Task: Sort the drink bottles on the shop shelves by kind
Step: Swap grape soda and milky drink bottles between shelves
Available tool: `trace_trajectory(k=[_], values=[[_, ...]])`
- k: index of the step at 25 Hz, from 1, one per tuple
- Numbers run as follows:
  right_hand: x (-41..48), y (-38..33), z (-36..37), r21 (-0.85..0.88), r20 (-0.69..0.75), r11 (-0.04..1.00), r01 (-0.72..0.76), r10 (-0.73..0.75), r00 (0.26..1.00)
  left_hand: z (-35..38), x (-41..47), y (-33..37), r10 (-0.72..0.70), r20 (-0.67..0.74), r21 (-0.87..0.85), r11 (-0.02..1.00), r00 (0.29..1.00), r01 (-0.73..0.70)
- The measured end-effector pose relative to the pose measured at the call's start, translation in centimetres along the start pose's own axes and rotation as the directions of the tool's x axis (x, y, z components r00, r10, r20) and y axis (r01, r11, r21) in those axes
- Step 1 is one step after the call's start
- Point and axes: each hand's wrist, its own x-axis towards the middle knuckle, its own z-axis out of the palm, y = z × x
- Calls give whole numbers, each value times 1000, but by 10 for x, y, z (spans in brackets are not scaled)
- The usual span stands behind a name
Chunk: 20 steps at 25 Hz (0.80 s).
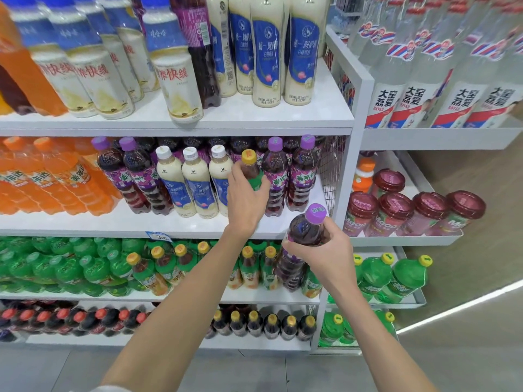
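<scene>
My left hand (245,199) grips a yellow-capped tea bottle with a green label (250,168) that stands on the middle shelf (85,222), between cream milk-tea bottles (195,185) and purple grape soda bottles (276,171). My right hand (325,250) holds a purple-capped grape soda bottle (304,233) in the air in front of the shelf below, tilted slightly. On that lower shelf stand more yellow-capped tea bottles (249,267) and green bottles (65,264).
Orange soda (65,179) fills the middle shelf's left side. The top shelf carries white milk drinks (93,75), one dark purple bottle (201,52) and cream bottles. The bottom shelf holds dark bottles (271,323). A side rack at the right holds clear bottles (418,75), red-lidded cups (393,210) and green bottles.
</scene>
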Motion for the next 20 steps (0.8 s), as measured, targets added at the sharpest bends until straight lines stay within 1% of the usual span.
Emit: trace_trajectory(k=[2, 6, 8, 13, 20], values=[[0, 1, 1, -5, 0, 1000, -1, 1, 1000, 5, 1, -10, -18, 33, -21, 1000, 999, 19], [-4, 7, 0, -18, 8, 1000, -17, 17, 1000, 10, 2, -30, -149, 120, -110, 981, 982, 162], [-7, 9, 1, -32, 1, 999, -19, 19, 1000, 15, -2, -39, -196, 127, -118, 970, 972, 211], [-5, 15, 0, -43, -20, 999, -28, 28, 999, 25, -5, -45, -204, 84, -112, 971, 975, 213], [-3, 19, -1, -73, -30, 996, -57, 55, 998, 28, 1, -44, -225, 85, -90, 968, 971, 233]])
